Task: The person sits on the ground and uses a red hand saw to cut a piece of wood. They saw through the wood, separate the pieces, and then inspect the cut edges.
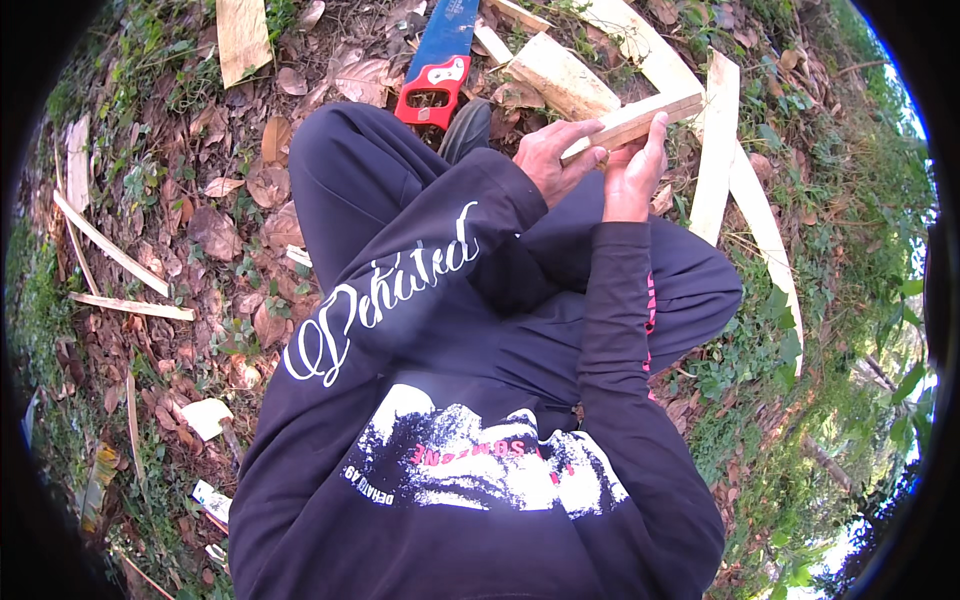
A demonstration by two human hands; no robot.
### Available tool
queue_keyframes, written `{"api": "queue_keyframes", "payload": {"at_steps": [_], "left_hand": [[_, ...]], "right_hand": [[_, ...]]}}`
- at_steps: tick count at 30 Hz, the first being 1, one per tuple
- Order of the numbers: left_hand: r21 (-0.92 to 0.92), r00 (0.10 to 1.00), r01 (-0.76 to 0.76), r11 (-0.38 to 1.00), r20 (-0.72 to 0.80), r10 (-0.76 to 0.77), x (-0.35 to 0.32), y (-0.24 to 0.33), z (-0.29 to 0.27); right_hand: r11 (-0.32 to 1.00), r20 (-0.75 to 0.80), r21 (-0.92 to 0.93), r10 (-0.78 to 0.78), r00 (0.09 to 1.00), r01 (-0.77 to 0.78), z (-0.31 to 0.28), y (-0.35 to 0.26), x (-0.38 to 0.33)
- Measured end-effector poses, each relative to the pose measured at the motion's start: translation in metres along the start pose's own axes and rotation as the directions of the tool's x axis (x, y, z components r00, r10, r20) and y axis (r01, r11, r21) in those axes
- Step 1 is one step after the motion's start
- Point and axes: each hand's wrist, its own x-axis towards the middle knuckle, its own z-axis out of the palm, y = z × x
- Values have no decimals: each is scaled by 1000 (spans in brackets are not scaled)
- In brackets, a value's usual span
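Note:
I look down at my dark sweatshirt and my bent legs in dark trousers. My left hand (553, 158) and my right hand (634, 170) both grip one pale wooden stick (645, 117), which slants up to the right in front of my knees. The left hand's fingers wrap the stick's lower end from below; the right hand's thumb presses its side a little higher. A hand saw (440, 55) with a blue blade and a red handle lies on the leaf litter just beyond my left knee, next to my dark shoe (467, 128).
Pale wood offcuts lie about: a thick block (560, 75), long planks (718, 150) to the right, a board (243, 38) at the top left, thin strips (110, 248) on the left. Dry brown leaves and green weeds cover the ground.

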Motion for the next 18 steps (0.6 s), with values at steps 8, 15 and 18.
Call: {"api": "queue_keyframes", "payload": {"at_steps": [8,15,18], "left_hand": [[-84,998,28,996,-47,-32,1,2,2],[-178,991,135,975,7,-136,3,6,2],[-253,966,259,932,83,-246,1,7,-1]], "right_hand": [[998,34,49,32,999,-34,-6,-3,-4],[1000,30,13,-18,999,18,0,-7,-10],[1000,44,12,-14,999,13,-2,-6,-11]]}}
